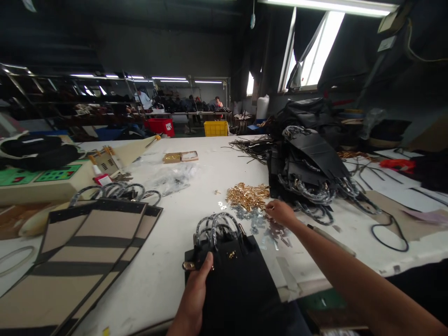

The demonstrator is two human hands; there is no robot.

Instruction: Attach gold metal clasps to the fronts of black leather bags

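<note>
Clamping a black panel (241,280), likely light, stiff, best edge-held: left hand (193,298), lower center. Right hand (282,213), beside gold fittings (247,196): grip unclear.

1. At six o'clock, the panel (241,284) is showing plain black.
2. At eight o'clock, boards (114,223) are alternating beige and dark bands.
3. At four o'clock, small fittings (248,196) are gleaming gold.
4. At twelve o'clock, a bin (215,129) is showing yellow.
</note>
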